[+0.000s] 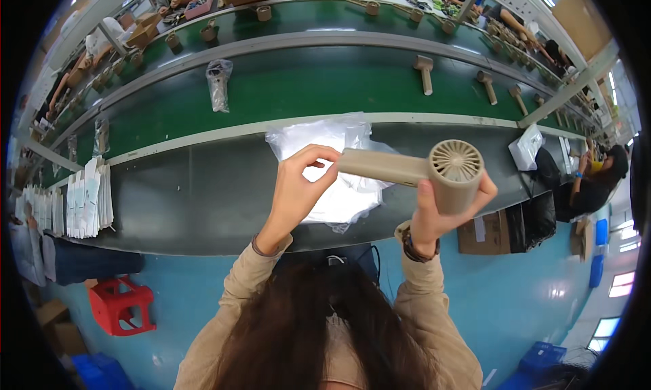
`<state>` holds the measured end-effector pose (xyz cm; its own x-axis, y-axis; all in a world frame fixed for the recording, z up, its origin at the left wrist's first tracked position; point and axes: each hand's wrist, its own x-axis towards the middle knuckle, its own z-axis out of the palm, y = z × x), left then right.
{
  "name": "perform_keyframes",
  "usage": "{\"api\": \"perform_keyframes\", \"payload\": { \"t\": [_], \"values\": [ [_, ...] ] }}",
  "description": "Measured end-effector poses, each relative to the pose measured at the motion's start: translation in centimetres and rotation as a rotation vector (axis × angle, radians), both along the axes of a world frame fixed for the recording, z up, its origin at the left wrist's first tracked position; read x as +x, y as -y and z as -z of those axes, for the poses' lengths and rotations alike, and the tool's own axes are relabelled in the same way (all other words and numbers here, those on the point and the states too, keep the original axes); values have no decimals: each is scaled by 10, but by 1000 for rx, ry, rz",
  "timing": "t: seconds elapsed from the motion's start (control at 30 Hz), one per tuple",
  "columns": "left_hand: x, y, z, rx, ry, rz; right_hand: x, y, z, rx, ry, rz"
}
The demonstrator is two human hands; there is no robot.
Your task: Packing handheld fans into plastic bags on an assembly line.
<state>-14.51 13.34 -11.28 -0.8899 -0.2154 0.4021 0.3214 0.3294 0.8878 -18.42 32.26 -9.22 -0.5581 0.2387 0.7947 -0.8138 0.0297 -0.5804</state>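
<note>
A tan plastic handheld device with a round slotted head and a flat straight handle (407,168) is held above the dark grey tabletop (190,193), between the two hands. Its bulk is borne by the right hand (444,224), which is wrapped around the cylindrical head, with the thumb laid near the joint with the handle and the fingers partly hidden behind. The opposite end of the handle is pinched by the left hand (298,187), whose thumb and fingertips are drawn together there.

The long axis of the device is set nearly crosswise to the body, the handle pointed left and the head tilted slightly lower at the right. The slotted face is turned up toward the camera. From the left hand, the head lies to the right.

Below the handle, a loose pile of clear plastic bags and white sheeting (356,207) is spread on the tabletop; its left part is closer to the left hand, while the head is held beyond its right edge. Past the tabletop, a bagged tan device (218,85) and an unbagged one (424,75) are carried by a green belt (305,85).
</note>
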Motion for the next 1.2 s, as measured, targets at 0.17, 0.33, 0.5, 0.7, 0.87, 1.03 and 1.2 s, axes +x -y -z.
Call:
{"api": "perform_keyframes", "payload": {
  "t": [0.17,0.33,0.5,0.7,0.87,1.03,1.2],
  "values": [
    [4,-6,10,177,77,24,-3,-6,28,-41,241,13],
    [4,-15,19,238,105,63,-3,-16,35,144,96,21],
    [5,-32,22,401,115,145,-6,3,36,293,66,-90],
    [4,-39,37,899,139,172,-11,11,53,381,265,-162],
    [6,-46,65,776,123,66,-7,17,57,204,220,-110],
    [21,-60,67,751,118,61,-10,25,79,147,242,-112],
    [16,-56,57,1006,-34,68,-8,16,75,336,407,-202]
  ]
}}
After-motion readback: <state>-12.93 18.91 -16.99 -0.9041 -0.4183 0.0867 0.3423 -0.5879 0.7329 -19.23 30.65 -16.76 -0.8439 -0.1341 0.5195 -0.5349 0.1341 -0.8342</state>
